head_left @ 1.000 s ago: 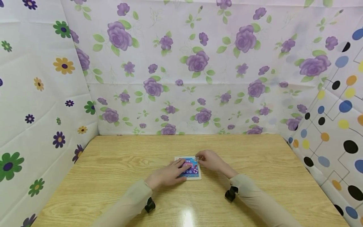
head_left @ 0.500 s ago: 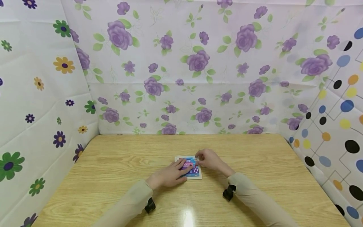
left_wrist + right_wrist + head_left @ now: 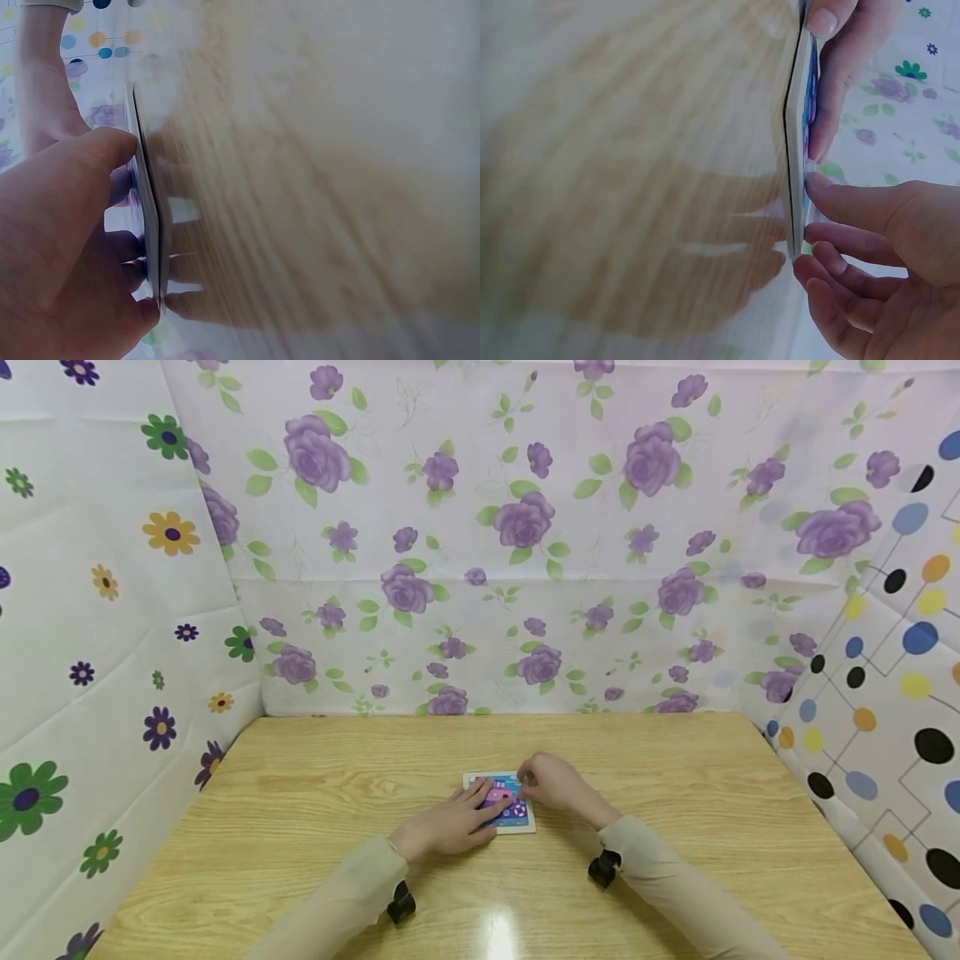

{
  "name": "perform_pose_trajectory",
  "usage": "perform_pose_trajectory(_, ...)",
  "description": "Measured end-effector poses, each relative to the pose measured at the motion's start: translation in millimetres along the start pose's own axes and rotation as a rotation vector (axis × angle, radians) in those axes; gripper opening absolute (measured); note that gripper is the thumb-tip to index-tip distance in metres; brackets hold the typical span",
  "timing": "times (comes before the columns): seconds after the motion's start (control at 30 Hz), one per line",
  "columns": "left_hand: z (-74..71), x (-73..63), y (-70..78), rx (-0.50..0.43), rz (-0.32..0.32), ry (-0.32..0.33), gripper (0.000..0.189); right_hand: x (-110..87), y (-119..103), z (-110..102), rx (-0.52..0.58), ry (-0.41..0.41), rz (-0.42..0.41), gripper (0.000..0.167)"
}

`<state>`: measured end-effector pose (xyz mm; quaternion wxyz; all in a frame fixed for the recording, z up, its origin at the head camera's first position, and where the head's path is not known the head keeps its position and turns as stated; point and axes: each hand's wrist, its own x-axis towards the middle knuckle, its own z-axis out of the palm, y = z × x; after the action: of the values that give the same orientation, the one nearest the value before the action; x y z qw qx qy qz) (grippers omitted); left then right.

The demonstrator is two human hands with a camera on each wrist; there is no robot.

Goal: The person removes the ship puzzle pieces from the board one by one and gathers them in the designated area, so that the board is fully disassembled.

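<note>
A small square picture board (image 3: 517, 824) with a white border lies on the table, its face printed with a pink and purple ship on blue. My left hand (image 3: 452, 820) rests across its left half, fingers spread over the picture and hiding part of it. In the left wrist view the thumb of the left hand (image 3: 67, 225) is at the board's edge. My right hand (image 3: 557, 783) is at the upper right corner, fingers curled. In the right wrist view the thumb and index finger of the right hand (image 3: 885, 255) touch the board's face, another fingertip at its edge.
The light wood table (image 3: 315, 777) spreads out around the board. Behind it hangs a cloth with purple roses (image 3: 525, 522), with flowered cloth (image 3: 97, 610) on the left and dotted cloth (image 3: 885, 693) on the right. A black camera (image 3: 603, 867) is strapped at the right wrist.
The right forearm has shifted slightly left, with its fingers staying at the board's upper right corner. The left hand has hardly moved on the board.
</note>
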<state>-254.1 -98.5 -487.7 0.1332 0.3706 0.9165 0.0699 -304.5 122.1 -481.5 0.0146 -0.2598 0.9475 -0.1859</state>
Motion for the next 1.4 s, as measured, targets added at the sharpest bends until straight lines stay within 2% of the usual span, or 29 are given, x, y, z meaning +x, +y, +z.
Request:
perform_pose_trajectory(0.13,-1.7,1.1,1.8,-0.012,-0.009,-0.015,0.055,2.8,1.1,1.3,0.004,-0.030,0.011,0.026)
perform_pose_trajectory(0.43,-4.7,2.4,4.9,-0.028,-0.019,-0.033,0.055,5.8,3.4,1.8,0.166,-0.049,0.074,0.032)
perform_pose_trajectory(0.77,-7.0,0.0,7.9,-0.032,-0.022,-0.031,0.055,4.0,5.2,1.8,0.359,0.042,0.131,0.005)
perform_pose_trajectory(1.0,-6.5,0.0,7.6,-0.035,-0.020,-0.037,0.055,2.0,6.9,2.8,0.451,0.057,0.158,0.007)
perform_pose_trajectory(1.4,-2.8,0.9,2.5,-0.034,-0.011,-0.028,0.055,-1.0,11.1,2.4,0.658,0.108,0.290,0.009)
